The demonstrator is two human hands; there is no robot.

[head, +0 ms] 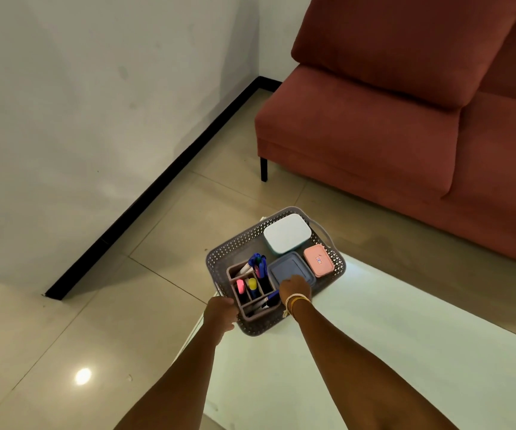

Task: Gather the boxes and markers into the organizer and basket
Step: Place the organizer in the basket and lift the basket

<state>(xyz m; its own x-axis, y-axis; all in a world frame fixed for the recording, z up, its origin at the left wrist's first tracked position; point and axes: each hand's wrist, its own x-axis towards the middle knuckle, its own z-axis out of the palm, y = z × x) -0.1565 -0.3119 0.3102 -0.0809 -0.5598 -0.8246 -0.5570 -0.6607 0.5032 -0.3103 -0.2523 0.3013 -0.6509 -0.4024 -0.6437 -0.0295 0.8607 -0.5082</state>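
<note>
Left hand (219,313) grips basket (219,259) rim; right hand (294,288) flat on blue box (291,268).

A single head-worn camera looks forward and steeply down from above, along both outstretched forearms. The left hand (219,311) and right hand (294,288) sit low of centre, fairly far off; beyond them lie floor (101,305), wall (80,103) and sofa (390,119).

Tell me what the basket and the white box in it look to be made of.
Basket: seemingly moulded plastic, matte grey; its walls are a regular punched lattice with a formed handle loop. White box: probably smooth hard plastic, with evenly rounded corners and a soft sheen on the lid. Neither can be confirmed by look alone.
</note>
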